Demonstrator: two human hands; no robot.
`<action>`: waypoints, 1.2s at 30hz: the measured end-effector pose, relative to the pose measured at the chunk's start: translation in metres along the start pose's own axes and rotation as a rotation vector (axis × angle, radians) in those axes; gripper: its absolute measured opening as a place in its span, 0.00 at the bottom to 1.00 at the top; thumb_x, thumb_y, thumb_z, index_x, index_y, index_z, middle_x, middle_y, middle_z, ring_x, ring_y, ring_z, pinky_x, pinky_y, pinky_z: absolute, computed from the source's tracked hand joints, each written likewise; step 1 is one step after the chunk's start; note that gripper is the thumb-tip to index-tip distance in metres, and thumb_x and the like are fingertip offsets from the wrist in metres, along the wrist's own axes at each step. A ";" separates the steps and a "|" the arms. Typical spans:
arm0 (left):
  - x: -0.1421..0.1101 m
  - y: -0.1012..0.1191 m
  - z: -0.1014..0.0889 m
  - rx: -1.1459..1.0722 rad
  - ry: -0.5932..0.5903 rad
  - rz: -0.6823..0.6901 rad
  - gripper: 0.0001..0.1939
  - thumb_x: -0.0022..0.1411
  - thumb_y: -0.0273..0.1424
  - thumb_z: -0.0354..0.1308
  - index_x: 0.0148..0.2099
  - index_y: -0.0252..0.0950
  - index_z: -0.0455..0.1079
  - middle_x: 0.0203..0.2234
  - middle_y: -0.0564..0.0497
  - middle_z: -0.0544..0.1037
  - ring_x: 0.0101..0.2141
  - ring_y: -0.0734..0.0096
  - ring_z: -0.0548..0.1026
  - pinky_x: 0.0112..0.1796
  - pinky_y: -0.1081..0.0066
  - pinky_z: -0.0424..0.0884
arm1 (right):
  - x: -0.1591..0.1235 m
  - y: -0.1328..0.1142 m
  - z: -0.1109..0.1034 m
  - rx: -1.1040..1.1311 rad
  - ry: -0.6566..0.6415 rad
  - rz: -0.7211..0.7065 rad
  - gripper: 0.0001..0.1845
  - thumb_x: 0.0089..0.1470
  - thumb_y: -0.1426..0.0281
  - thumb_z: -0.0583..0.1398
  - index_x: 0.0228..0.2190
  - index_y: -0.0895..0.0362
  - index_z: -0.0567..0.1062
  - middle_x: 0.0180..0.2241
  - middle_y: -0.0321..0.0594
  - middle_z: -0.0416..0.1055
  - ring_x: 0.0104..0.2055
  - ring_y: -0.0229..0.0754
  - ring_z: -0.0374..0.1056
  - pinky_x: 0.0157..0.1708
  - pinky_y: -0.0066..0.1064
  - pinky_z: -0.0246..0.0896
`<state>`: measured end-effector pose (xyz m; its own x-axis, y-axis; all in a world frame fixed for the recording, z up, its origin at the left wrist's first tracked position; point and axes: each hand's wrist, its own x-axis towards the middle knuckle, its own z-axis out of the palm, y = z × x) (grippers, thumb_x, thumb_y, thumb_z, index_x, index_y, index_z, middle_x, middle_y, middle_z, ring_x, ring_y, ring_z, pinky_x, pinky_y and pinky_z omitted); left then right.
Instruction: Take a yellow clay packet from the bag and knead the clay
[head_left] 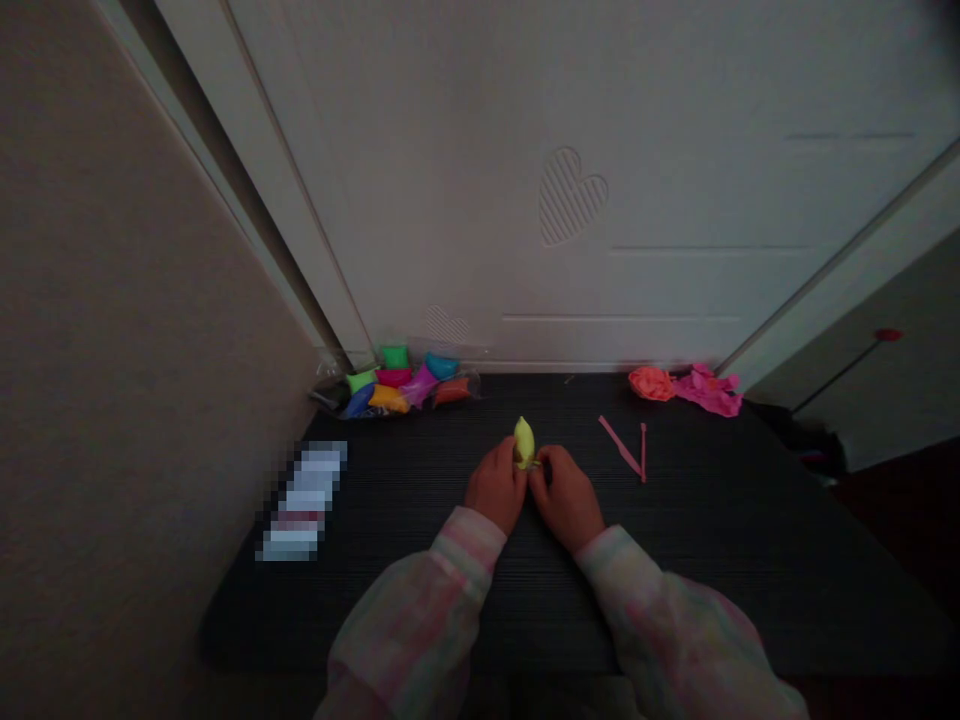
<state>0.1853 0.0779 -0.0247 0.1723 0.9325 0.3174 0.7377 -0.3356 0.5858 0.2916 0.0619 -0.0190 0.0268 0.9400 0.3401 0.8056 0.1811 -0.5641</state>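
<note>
Over the middle of the dark table my left hand is closed around a small yellow packet of modelling clay, which points upward between the fingers. My right hand is closed beside it, its thumb and fingertips pinching the lower end of the packet, where a bit of wrapper seems to show. Both hands nearly touch. To the right of them lie two thin pink plastic clay tools, one slanting and one straight, meeting at their near ends.
A clear bag with several coloured clay packets lies at the back left of the black table. Crumpled orange material and pink material rest at the back right. A blurred-out phone-like object is at left. A white door stands behind.
</note>
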 end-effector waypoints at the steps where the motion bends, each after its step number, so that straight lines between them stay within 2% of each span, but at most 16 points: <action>1: 0.000 -0.001 0.000 0.006 0.010 0.033 0.18 0.49 0.24 0.43 0.45 0.34 0.53 0.37 0.47 0.66 0.38 0.71 0.64 0.39 0.68 0.61 | 0.000 0.000 0.000 0.013 0.006 -0.004 0.06 0.43 0.73 0.48 0.27 0.57 0.62 0.26 0.39 0.62 0.27 0.39 0.59 0.28 0.31 0.55; 5: 0.000 -0.003 0.000 -0.027 0.012 0.142 0.19 0.50 0.24 0.42 0.47 0.35 0.52 0.40 0.47 0.65 0.41 0.72 0.62 0.42 0.69 0.60 | 0.002 0.000 -0.002 0.136 0.053 -0.072 0.04 0.42 0.75 0.49 0.26 0.56 0.61 0.26 0.39 0.61 0.30 0.39 0.59 0.31 0.32 0.55; 9: 0.001 -0.003 -0.001 -0.046 0.032 0.151 0.20 0.50 0.24 0.42 0.48 0.34 0.51 0.39 0.47 0.66 0.40 0.73 0.63 0.42 0.70 0.61 | 0.004 -0.002 -0.006 0.265 0.078 -0.145 0.04 0.43 0.76 0.49 0.25 0.56 0.60 0.32 0.42 0.60 0.37 0.40 0.57 0.38 0.34 0.53; 12: 0.001 -0.003 -0.001 -0.030 0.037 0.164 0.20 0.51 0.24 0.41 0.49 0.34 0.50 0.39 0.46 0.66 0.40 0.73 0.64 0.41 0.70 0.62 | 0.004 -0.002 -0.006 0.293 0.084 -0.155 0.04 0.43 0.76 0.49 0.25 0.56 0.60 0.33 0.42 0.59 0.38 0.41 0.56 0.39 0.36 0.53; 21: 0.001 -0.002 0.000 0.076 0.032 0.145 0.19 0.52 0.24 0.39 0.48 0.31 0.52 0.40 0.44 0.66 0.41 0.71 0.64 0.42 0.70 0.62 | 0.003 -0.006 -0.003 0.238 0.075 -0.141 0.04 0.43 0.76 0.49 0.26 0.56 0.60 0.32 0.43 0.58 0.38 0.40 0.56 0.38 0.35 0.54; 28: 0.002 -0.001 -0.001 0.102 -0.029 0.083 0.18 0.52 0.24 0.41 0.47 0.34 0.52 0.38 0.46 0.67 0.38 0.71 0.66 0.39 0.69 0.63 | 0.004 -0.004 0.000 0.155 0.065 -0.134 0.04 0.42 0.76 0.49 0.25 0.56 0.59 0.30 0.41 0.59 0.35 0.40 0.58 0.35 0.33 0.55; 36: 0.001 0.002 -0.001 0.160 -0.049 0.036 0.17 0.51 0.26 0.41 0.46 0.32 0.53 0.37 0.45 0.67 0.37 0.69 0.66 0.37 0.69 0.64 | 0.001 -0.001 0.002 0.067 0.026 -0.068 0.05 0.42 0.74 0.48 0.27 0.56 0.60 0.28 0.40 0.61 0.30 0.40 0.60 0.30 0.32 0.57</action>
<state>0.1865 0.0782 -0.0228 0.2293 0.9269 0.2970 0.8246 -0.3471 0.4468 0.2894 0.0635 -0.0189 -0.0101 0.9172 0.3983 0.7649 0.2636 -0.5877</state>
